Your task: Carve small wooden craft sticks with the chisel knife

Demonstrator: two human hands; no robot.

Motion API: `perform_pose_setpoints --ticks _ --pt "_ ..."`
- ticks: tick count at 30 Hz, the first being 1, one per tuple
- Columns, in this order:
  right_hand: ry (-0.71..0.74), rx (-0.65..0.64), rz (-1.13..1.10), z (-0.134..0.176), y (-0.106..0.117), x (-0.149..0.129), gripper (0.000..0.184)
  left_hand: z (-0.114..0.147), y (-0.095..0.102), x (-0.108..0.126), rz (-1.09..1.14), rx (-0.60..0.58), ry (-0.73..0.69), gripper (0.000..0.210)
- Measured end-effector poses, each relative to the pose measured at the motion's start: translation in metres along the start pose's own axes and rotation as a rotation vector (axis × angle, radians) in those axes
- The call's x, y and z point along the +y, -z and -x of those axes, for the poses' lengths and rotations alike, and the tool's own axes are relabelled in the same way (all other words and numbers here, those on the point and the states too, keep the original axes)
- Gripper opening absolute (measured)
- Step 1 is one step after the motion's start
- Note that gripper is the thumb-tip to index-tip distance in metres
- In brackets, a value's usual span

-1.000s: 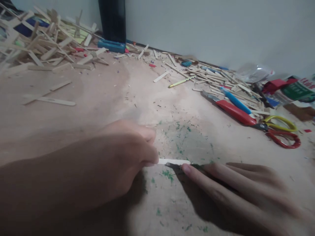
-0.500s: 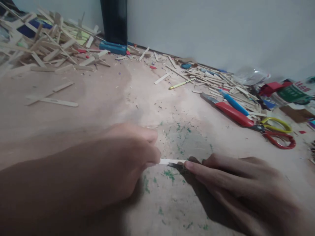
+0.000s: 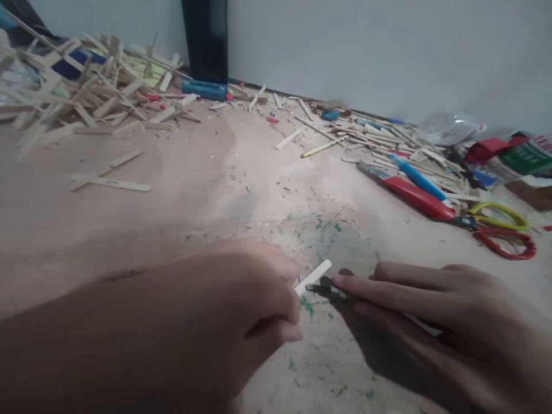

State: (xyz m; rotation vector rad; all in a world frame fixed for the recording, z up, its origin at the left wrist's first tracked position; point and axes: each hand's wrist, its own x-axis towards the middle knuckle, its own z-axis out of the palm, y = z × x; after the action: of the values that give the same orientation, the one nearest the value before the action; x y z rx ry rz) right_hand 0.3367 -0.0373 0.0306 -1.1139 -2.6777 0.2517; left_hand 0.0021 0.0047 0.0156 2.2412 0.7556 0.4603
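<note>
Left grip: the left hand (image 3: 233, 310), in the lower middle of the frame, is curled with its fingers pressed together on one end of a pale craft stick (image 3: 314, 276); the free end pokes up and to the right, tilted off the floor.
Right grip: the right hand (image 3: 435, 322), lower right, has its fingers closed around a small knife (image 3: 330, 291), forefinger laid along the top; only the dark tip shows, so I can't tell how the handle sits in the palm.
Contact: the blade tip lies just beside and below the stick's free end, touching or very nearly; too blurred to say which.
Step in hand: by the look of it, trimming or scoring the stick, with the blade being set at the spot to cut.
Next move calls for: I'd judge a steady hold from the left fingers, the stick laid flat, and a push of the blade away from those fingertips, which sit close.
The stick: flat, thin, light wood with a rounded end, unpainted where it shows.
Floor beneath: a worn tan surface (image 3: 194, 172) flecked with green shavings (image 3: 307, 305).
Further out: red-handled scissors (image 3: 500, 241) and a red cutter (image 3: 409, 195) at middle right; a loose heap of sticks (image 3: 86, 98) at upper left.
</note>
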Motion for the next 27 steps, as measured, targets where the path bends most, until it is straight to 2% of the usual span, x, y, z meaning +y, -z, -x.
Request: perform_pose_setpoints --ticks 3,6,9,11,18,22,27 --pt "0.017 0.004 -0.141 -0.003 0.0 -0.003 0.04 -0.003 -0.001 -0.006 -0.028 0.035 -0.064 0.028" --pt "0.004 0.028 -0.194 -0.007 -0.002 -0.007 0.043 -0.006 -0.008 -0.024 -0.183 0.083 -0.149 0.021" --pt "-0.008 0.025 -0.207 -0.007 -0.006 -0.007 0.042 -0.006 -0.021 -0.041 -0.396 0.096 -0.255 0.046" --pt "-0.011 0.025 -0.227 -0.005 -0.008 -0.007 0.041 -0.004 -0.028 -0.047 -0.467 0.105 -0.284 0.054" --pt "0.008 0.043 -0.195 -0.012 -0.001 -0.009 0.043 -0.001 -0.021 -0.032 -0.481 -0.009 -0.181 0.056" --pt "0.027 0.007 -0.157 -0.017 0.005 -0.01 0.046 -0.003 -0.024 -0.038 -0.456 0.037 -0.23 0.055" --pt "0.013 0.001 -0.185 -0.01 0.002 -0.007 0.046 -0.004 -0.028 -0.043 -0.437 0.074 -0.254 0.056"
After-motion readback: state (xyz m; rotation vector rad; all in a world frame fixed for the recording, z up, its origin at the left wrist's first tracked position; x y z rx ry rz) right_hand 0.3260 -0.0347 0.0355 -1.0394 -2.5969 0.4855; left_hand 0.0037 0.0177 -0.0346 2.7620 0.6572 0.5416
